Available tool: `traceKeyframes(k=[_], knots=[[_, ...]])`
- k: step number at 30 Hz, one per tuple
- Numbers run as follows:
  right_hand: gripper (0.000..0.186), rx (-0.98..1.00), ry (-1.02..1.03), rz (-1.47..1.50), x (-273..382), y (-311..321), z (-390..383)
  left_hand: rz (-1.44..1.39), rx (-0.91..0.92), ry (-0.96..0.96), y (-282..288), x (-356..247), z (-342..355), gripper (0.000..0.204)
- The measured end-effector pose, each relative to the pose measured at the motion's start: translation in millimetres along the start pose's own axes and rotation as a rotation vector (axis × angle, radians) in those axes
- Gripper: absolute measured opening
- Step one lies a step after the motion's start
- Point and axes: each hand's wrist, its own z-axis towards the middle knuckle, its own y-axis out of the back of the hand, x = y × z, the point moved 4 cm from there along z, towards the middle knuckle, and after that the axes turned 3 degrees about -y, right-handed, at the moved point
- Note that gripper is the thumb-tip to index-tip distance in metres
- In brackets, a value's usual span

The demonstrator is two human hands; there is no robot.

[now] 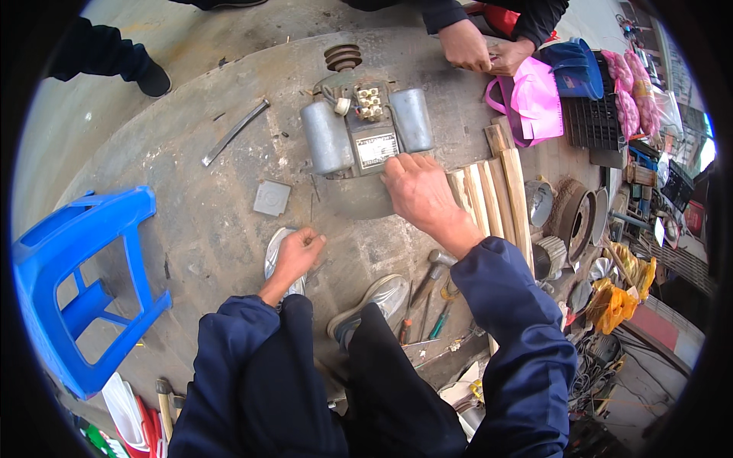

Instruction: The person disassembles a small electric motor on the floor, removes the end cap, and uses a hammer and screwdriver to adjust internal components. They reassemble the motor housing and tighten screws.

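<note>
A grey electric motor (365, 145) with two cylinder-shaped capacitors, an open terminal box and a grooved pulley lies on the concrete floor in front of me. My right hand (418, 191) rests flat on the motor's near right side, fingers spread on the casing. My left hand (299, 253) is lower left, fingers curled by the floor beside my left shoe; whether it holds anything small is hidden. A small square grey cover plate (272, 198) lies just left of the motor.
A blue plastic stool (80, 282) stands at left. Wooden slats (492, 195) lie right of the motor, a hammer and screwdrivers (427, 294) below them. A metal bar (235, 131) lies upper left. Another person's hands (481, 49) work at the top by a pink bag (534, 99).
</note>
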Motion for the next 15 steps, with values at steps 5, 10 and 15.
traceKeyframes(k=[5, 10, 15], knots=[[0.012, -0.025, -0.055, 0.043, -3.0, 1.2, -4.9, -0.034, -0.024, -0.018, 0.9, 1.7, 0.0, 0.024], [0.012, -0.073, -0.002, 0.034, 0.6, -0.3, -3.9, -0.044, -0.012, -0.022, 1.5, 0.5, 0.0, 0.025], [0.011, -0.081, -0.055, 0.003, 1.1, -0.8, -4.8, -0.017, -0.010, 0.019, 0.8, -3.1, -0.1, 0.026]])
